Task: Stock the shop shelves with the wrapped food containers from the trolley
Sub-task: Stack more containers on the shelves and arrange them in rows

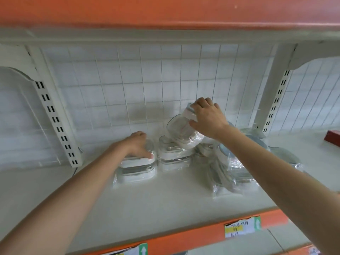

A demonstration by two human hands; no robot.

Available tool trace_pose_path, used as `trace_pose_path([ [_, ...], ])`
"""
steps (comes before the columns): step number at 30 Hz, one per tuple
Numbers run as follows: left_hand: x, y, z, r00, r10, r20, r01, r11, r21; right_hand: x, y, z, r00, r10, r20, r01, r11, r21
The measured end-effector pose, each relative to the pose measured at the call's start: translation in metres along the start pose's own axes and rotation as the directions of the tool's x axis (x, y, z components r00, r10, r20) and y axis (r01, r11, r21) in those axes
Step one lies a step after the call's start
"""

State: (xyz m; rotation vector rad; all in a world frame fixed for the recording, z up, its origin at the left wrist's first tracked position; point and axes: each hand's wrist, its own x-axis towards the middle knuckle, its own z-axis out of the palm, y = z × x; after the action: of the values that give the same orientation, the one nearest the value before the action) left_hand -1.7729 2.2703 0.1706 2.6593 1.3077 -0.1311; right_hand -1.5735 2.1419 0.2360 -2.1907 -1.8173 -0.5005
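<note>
Wrapped clear food containers with white lids stand on the white shelf [165, 203]. My left hand [137, 144] rests on top of the left stack of containers [137, 172], fingers curled over its lid. My right hand [207, 116] grips a tilted wrapped container [181, 129] by its lid, held above the middle stack [172, 155] and touching it. To the right lie several wrapped round containers with grey-blue lids [231, 168], partly hidden by my right forearm.
A white wire grid [147, 85] backs the shelf, with slotted uprights at left [55, 120] and right [276, 100]. An orange shelf [165, 10] hangs overhead. The orange front edge carries price labels [241, 227]. A red box [333, 138] sits far right.
</note>
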Motion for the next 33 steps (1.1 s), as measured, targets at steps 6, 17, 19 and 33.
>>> trace_pose_path([
  [6, 0.015, 0.003, 0.003, 0.994, -0.039, 0.101, 0.035, 0.998, 0.046, 0.011, 0.031, 0.008, 0.933, 0.278, 0.227, -0.313, 0.94, 0.135],
  [17, -0.002, -0.017, -0.003, 0.99, -0.076, 0.12, 0.078, 0.997, -0.009, 0.004, 0.012, -0.004, 0.974, 0.225, 0.03, -0.225, 0.939, 0.262],
  [19, -0.009, -0.023, 0.002, 0.996, -0.092, 0.008, 0.092, 0.995, -0.029, -0.001, -0.008, -0.007, 0.993, 0.119, -0.022, -0.109, 0.959, 0.263],
  [33, -0.093, -0.038, 0.034, 0.885, -0.17, -0.434, 0.177, 0.984, -0.026, -0.058, -0.069, 0.024, 0.982, -0.168, -0.088, 0.185, 0.953, 0.241],
])
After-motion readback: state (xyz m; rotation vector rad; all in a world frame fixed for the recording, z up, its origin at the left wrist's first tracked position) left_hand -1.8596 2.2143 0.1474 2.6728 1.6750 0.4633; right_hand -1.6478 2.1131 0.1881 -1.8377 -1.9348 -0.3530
